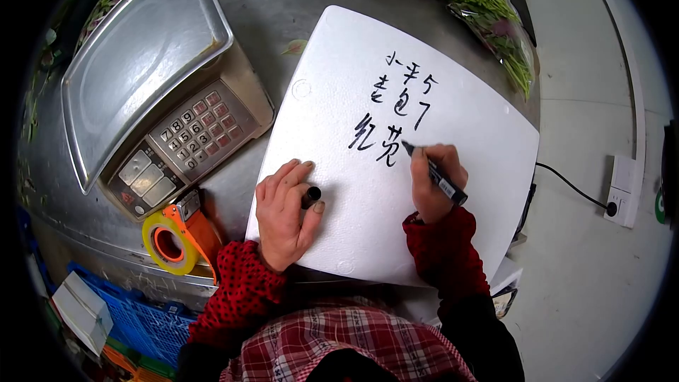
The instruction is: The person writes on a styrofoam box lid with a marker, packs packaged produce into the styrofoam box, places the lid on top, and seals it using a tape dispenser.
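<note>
Head view: the black marker (444, 184) is in the right hand (430, 173), its thumb and fingers closed around the barrel, with the tip at the lower end of the writing (389, 143) on a white foam board (368, 230). The left hand (286, 213) rests on the board's near left part, the black cap (311, 196) pinched between thumb and fingers.

Three rows of black characters stand on the board, slanting down to the right. The first row closes with a 5 and the second with a 7, so both look finished. The third shows two characters and no number — it seems to be the row in hand, with the tip just beside its last character. Whether more rows are wanted cannot be told; the board below the third row is unmarked.

The board lies on a metal table (265, 3). Left of it stands a scale (247, 99) with a number keypad (201, 127) and a shiny tray (152, 64) on top; near the scale's lower corner is an orange tape dispenser (203, 237) with a yellow roll (158, 258). A small loose leaf (294, 47) lies between scale and board, and bagged greens (488, 7) lie beyond the board's far edge. To the right, a dark cord (569, 180) runs to a white socket (619, 194) — at lower left sits a blue crate (145, 322).
</note>
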`<state>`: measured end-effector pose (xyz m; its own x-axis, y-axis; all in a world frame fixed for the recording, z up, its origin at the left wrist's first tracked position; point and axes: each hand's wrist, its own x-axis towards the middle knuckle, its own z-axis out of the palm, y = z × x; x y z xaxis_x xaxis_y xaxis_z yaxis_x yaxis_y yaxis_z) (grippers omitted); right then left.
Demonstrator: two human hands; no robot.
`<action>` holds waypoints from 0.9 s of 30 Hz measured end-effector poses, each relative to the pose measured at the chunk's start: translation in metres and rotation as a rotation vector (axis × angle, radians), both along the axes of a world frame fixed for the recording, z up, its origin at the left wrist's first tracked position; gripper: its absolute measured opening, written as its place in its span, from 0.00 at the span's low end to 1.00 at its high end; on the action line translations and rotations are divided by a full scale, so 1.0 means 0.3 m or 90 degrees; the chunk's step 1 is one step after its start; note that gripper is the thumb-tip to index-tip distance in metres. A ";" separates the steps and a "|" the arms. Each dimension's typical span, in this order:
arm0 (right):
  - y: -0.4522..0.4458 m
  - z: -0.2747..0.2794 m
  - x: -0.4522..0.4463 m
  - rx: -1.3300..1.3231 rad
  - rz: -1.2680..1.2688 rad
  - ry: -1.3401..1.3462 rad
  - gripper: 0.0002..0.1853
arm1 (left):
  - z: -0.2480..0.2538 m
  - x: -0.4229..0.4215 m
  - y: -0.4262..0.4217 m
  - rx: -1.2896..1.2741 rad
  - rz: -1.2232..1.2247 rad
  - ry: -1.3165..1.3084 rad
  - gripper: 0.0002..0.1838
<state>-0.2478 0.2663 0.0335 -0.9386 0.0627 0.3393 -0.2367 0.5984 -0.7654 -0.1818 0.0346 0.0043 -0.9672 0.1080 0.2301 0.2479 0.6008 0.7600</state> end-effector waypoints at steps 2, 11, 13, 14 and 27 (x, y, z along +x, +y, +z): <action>-0.056 0.009 -0.047 -0.126 0.014 -0.070 0.09 | -0.004 0.002 0.000 -0.012 0.002 0.022 0.11; -0.100 -0.058 -0.080 -0.074 0.040 -0.090 0.09 | 0.002 -0.003 -0.001 0.005 0.005 0.010 0.11; -0.093 -0.065 -0.082 -0.070 0.044 -0.078 0.09 | 0.002 -0.001 0.001 0.012 0.005 0.001 0.10; -0.081 -0.062 -0.077 -0.048 0.034 -0.074 0.09 | 0.002 -0.001 -0.002 0.016 0.002 -0.010 0.10; -0.149 0.325 0.070 -0.338 0.143 -0.190 0.07 | 0.118 0.002 -0.016 0.020 -0.004 0.070 0.17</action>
<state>-0.2269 0.2217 0.1310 -0.9976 -0.0581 0.0385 -0.0432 0.0819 -0.9957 -0.1812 0.0299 0.0398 -0.9351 0.1053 0.3383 0.3347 0.5756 0.7461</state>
